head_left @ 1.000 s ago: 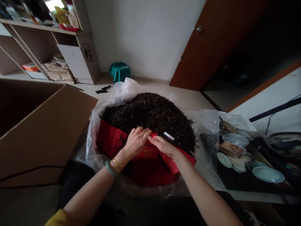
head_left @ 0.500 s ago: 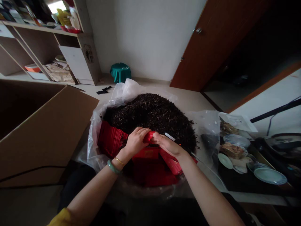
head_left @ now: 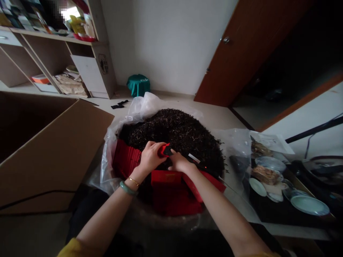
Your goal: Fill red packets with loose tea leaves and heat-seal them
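My left hand (head_left: 152,156), with a gold bracelet and a green bangle at its wrist, is closed around a small red packet (head_left: 162,149). Dark material shows at the packet's mouth; whether it is leaves or the shadowed inside, I cannot tell. Right beside that mouth is my right hand (head_left: 180,161), fingers curled, and what they hold is hidden. Both hands are over a big heap of dark, dry, twisted leaves (head_left: 174,125) like loose tea, in a clear plastic bag (head_left: 108,153). Stacked red packets (head_left: 125,159) lie on the heap's left, with more red packets (head_left: 175,196) at the front.
Under my right forearm a dark device shows a small red light (head_left: 205,167), near a white strip (head_left: 194,158). An open cardboard box (head_left: 61,146) stands left. On the right, a black surface holds plastic tubs (head_left: 269,164) and lids. Behind are shelves (head_left: 100,67) and a brown door (head_left: 217,64).
The red packet has tilted in my left hand, so its dark mouth now shows. My right hand has gone from lying stretched against the packet to curled fingers, slightly lower.
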### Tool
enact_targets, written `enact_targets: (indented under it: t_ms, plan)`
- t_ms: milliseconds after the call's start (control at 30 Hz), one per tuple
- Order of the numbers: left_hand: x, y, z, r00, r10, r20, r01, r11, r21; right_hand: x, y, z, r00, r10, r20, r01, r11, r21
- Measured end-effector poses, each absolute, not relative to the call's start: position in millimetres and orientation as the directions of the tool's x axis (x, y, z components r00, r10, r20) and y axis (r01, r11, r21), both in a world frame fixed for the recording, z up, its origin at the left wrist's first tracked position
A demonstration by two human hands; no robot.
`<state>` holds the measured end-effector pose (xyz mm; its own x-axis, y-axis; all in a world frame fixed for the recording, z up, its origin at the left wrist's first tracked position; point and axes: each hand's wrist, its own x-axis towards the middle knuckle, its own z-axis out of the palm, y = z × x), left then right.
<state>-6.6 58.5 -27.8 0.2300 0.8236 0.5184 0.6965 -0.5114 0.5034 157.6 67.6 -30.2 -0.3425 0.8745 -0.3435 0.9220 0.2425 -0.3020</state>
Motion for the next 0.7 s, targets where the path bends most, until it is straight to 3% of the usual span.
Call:
enact_targets:
  t_ms: [167, 400, 533, 700]
  plan:
    - [-7, 60, -27, 0.218, 0.837, 0.502, 0.694, -0.495, 0.523, 145, 73, -29, -0.324, 0.852, -0.411, 0.941, 0.244, -0.235]
    - [-5, 61, -29, 0.164, 0.885, 0.437, 0.704, -0.415, 0.576, 143, 65, -38, -0.301, 0.878, -0.372, 0.951, 0.245, -0.190]
    - [-4, 63, -35, 0.120, 0.900, 0.418, 0.712, -0.372, 0.596, 149, 65, -39, -0.321, 0.898, -0.302, 0.935, 0.250, -0.251]
    - [-2, 64, -39, 0.089, 0.916, 0.392, 0.722, -0.331, 0.608, 175, 74, -18, -0.323, 0.929, -0.180, 0.883, 0.227, -0.411]
